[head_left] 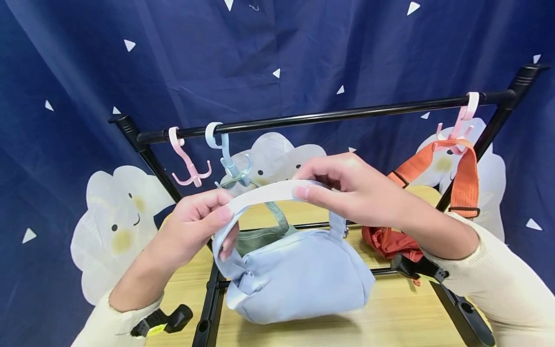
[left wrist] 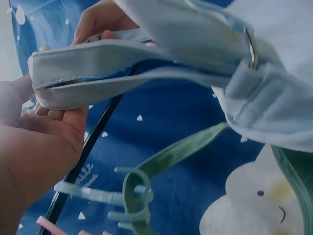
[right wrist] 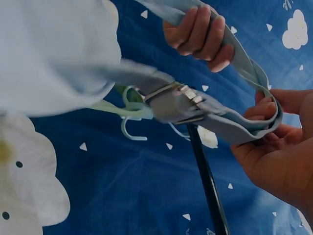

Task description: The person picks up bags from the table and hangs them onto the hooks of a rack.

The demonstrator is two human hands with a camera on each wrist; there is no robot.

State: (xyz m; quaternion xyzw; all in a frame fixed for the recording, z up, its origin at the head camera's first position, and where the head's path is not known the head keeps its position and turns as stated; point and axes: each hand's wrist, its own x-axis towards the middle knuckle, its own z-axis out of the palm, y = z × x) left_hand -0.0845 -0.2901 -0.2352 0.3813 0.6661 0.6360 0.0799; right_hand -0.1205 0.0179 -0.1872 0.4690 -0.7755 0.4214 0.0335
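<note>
A light blue shoulder bag (head_left: 303, 279) hangs from its strap (head_left: 269, 192), which both hands hold up in front of the rack. My left hand (head_left: 199, 224) pinches the strap's left part between thumb and fingers. At the strap's upper right, my right hand (head_left: 342, 185) pinches it the same way. A metal buckle (right wrist: 188, 95) on the strap shows in the right wrist view. Behind the blue bag, a green bag (head_left: 260, 239) hangs by its strap from a blue hook (head_left: 234, 166).
A black rail (head_left: 321, 117) runs across the rack. One pink hook (head_left: 189, 166) hangs bare at left; another pink hook (head_left: 457, 127) at right carries an orange-red bag (head_left: 390, 241) by its orange strap. Below lies a wooden surface (head_left: 390, 318); behind, a dark blue curtain (head_left: 303, 48).
</note>
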